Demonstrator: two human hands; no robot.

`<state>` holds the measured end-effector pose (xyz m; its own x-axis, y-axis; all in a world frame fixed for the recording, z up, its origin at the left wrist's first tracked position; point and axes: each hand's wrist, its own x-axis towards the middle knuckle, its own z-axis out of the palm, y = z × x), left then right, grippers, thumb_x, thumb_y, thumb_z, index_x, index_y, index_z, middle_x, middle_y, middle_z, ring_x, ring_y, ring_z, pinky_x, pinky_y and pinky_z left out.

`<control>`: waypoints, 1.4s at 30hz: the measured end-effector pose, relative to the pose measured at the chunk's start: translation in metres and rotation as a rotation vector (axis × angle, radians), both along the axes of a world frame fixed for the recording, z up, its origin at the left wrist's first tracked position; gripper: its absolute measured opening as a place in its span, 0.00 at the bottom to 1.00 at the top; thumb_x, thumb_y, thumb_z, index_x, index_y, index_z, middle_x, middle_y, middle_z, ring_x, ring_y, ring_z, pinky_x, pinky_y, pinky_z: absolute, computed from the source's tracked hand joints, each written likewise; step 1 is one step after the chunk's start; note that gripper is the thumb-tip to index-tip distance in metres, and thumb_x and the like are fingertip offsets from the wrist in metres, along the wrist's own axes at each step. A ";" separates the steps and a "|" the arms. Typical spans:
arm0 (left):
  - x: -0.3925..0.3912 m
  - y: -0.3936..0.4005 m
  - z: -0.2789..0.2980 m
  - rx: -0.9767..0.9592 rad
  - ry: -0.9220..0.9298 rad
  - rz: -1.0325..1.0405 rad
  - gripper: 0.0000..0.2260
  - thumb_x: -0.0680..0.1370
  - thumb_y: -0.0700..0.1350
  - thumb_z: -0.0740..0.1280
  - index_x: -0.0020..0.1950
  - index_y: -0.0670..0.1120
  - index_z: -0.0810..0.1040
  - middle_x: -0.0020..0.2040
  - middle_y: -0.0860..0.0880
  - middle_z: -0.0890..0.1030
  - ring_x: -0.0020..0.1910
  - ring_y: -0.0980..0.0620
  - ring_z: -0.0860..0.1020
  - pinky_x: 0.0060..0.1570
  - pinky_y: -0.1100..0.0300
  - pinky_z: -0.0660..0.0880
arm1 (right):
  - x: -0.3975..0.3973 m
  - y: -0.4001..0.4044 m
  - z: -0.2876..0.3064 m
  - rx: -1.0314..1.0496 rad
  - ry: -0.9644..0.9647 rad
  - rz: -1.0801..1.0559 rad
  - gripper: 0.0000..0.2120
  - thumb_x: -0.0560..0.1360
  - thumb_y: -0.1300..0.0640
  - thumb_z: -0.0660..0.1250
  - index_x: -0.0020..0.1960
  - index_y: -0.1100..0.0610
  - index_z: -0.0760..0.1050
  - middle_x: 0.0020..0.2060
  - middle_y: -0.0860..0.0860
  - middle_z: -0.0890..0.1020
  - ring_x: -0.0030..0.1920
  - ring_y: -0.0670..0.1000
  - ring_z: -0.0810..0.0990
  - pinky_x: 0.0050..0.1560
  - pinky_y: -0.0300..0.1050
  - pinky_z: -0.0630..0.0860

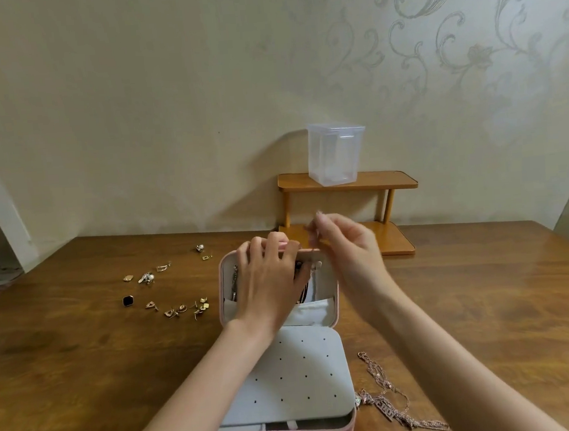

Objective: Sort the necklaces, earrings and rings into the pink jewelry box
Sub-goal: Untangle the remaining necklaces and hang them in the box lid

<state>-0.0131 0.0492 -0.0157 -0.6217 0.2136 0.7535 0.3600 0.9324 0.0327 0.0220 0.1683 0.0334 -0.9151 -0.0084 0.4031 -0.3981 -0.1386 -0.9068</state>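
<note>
The pink jewelry box (343,430) lies open on the wooden table, its lid (331,280) folded away from me and a grey dotted earring panel (290,376) over the near half. My left hand (268,278) rests over the lid's inside, fingers curled on its far rim. My right hand (344,244) hovers just above the lid's right side, pinching a thin necklace chain (313,250) that hangs down into the lid. Several earrings (181,308) lie scattered to the left of the box. Rose-gold necklaces (388,398) lie tangled at the box's right.
A small two-tier wooden shelf (376,179) stands behind the box against the wall, with a clear plastic container (336,152) on top. More earrings (147,278) and a black square stud (128,300) lie further left. The wallpapered wall (165,122) bounds the table's far edge.
</note>
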 end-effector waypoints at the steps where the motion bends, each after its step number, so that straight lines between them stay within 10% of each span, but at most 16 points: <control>1: 0.001 -0.001 0.001 0.004 -0.002 -0.006 0.15 0.74 0.55 0.57 0.46 0.47 0.79 0.46 0.46 0.78 0.42 0.45 0.77 0.48 0.49 0.73 | -0.001 0.008 0.005 0.106 0.033 -0.062 0.10 0.77 0.57 0.62 0.42 0.57 0.80 0.35 0.46 0.81 0.38 0.42 0.78 0.44 0.34 0.75; 7: 0.001 -0.001 0.004 0.045 -0.056 -0.034 0.12 0.68 0.52 0.74 0.45 0.47 0.81 0.46 0.47 0.79 0.43 0.46 0.78 0.47 0.48 0.73 | -0.004 0.048 0.017 0.296 -0.016 -0.300 0.05 0.73 0.58 0.69 0.45 0.60 0.81 0.30 0.49 0.79 0.30 0.43 0.74 0.34 0.32 0.73; 24: 0.000 0.003 0.008 0.094 -0.107 -0.019 0.09 0.71 0.50 0.72 0.46 0.46 0.81 0.47 0.46 0.79 0.47 0.45 0.77 0.52 0.46 0.70 | 0.008 0.064 0.026 0.264 -0.126 -0.192 0.02 0.73 0.62 0.69 0.42 0.61 0.79 0.34 0.53 0.82 0.33 0.46 0.80 0.36 0.36 0.78; 29: 0.005 0.001 0.012 0.055 -0.202 -0.043 0.15 0.76 0.54 0.62 0.60 0.51 0.75 0.60 0.51 0.71 0.60 0.51 0.67 0.64 0.54 0.54 | 0.008 0.048 0.023 0.696 -0.069 -0.113 0.01 0.71 0.63 0.70 0.42 0.59 0.79 0.33 0.50 0.81 0.31 0.41 0.79 0.35 0.33 0.77; 42: 0.004 -0.011 0.013 0.041 -0.200 -0.135 0.15 0.73 0.46 0.67 0.60 0.48 0.77 0.57 0.48 0.74 0.56 0.47 0.71 0.58 0.53 0.58 | 0.002 0.019 -0.009 1.521 0.401 -0.302 0.05 0.79 0.58 0.59 0.51 0.58 0.73 0.45 0.52 0.77 0.44 0.53 0.74 0.40 0.44 0.72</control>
<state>-0.0088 0.0385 -0.0024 -0.7270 0.2764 0.6285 0.4640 0.8726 0.1529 0.0242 0.1877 0.0242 -0.7999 -0.4540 0.3924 -0.4771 0.8778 0.0432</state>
